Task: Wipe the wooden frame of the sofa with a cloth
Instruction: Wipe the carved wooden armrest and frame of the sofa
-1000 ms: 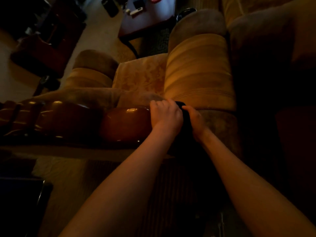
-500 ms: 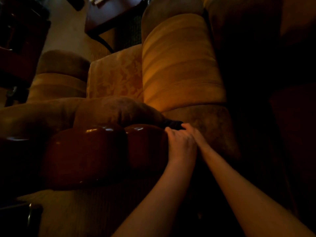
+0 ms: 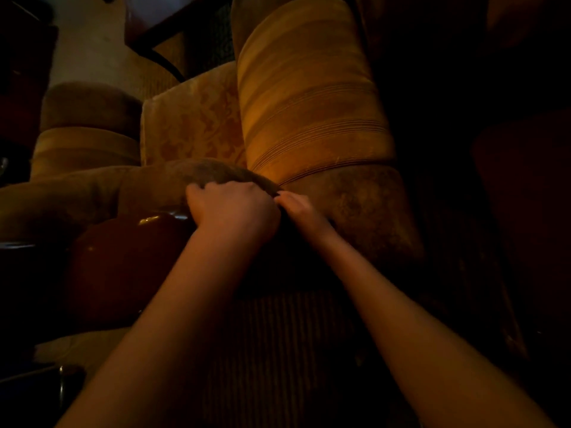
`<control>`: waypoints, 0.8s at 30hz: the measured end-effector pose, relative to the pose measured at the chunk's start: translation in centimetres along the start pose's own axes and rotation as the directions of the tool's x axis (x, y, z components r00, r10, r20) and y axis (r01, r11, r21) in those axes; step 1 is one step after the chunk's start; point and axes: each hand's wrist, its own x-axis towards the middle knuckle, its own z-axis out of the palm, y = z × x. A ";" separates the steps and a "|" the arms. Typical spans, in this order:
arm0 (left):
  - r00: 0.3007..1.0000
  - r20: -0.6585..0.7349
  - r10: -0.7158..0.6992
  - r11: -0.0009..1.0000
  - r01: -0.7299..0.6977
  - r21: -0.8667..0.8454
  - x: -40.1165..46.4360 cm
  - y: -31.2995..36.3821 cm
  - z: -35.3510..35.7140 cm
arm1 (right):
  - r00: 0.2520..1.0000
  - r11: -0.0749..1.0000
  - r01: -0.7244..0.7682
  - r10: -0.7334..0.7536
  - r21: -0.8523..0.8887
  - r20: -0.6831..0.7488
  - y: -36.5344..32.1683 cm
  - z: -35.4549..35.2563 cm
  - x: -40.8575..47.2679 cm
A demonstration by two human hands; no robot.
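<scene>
The sofa's glossy reddish-brown wooden frame [image 3: 129,261] runs along the left, seen from behind the backrest. My left hand [image 3: 231,211] lies over the frame's right end, fingers curled onto the brown padded top edge [image 3: 173,183]. My right hand [image 3: 301,211] sits just to its right, fingertips pinched together at the seam. A dark cloth [image 3: 285,231] shows only as a black strip between the two hands; both seem to grip it, and most of it is hidden in shadow.
A striped orange back cushion [image 3: 309,103] stands beyond the hands, beside a patterned seat cushion [image 3: 191,125] and the far armrest [image 3: 86,131]. A dark table [image 3: 148,23] stands on the pale floor at top left. The sofa's ribbed back [image 3: 278,350] is below my arms.
Both hands have slid from the wood's right end up onto the padded top edge. The view has closed in, and the dark cloth shows less than before.
</scene>
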 end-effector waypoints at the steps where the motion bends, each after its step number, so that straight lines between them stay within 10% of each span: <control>1: 1.000 -0.019 -0.004 1.000 0.004 -0.014 0.0 -0.4 0.2 | 0.997 0.996 0.045 -0.041 0.078 -0.064 0.5 0.5 -0.4; 10: 0.968 -0.249 0.033 0.990 -0.066 -0.128 -0.2 -0.1 2.0 | 0.868 0.978 -0.136 0.194 0.158 -0.458 7.9 -0.6 -1.0; 17: 0.944 -0.329 0.035 0.992 -0.074 -0.105 -0.3 -0.2 2.3 | 0.762 0.972 0.012 0.144 0.235 -0.631 10.5 6.0 -7.0; 24: 0.922 -0.384 0.038 0.989 -0.089 -0.116 -0.2 -0.2 2.6 | 0.777 0.904 -0.207 0.384 0.374 -0.498 8.3 -0.3 0.2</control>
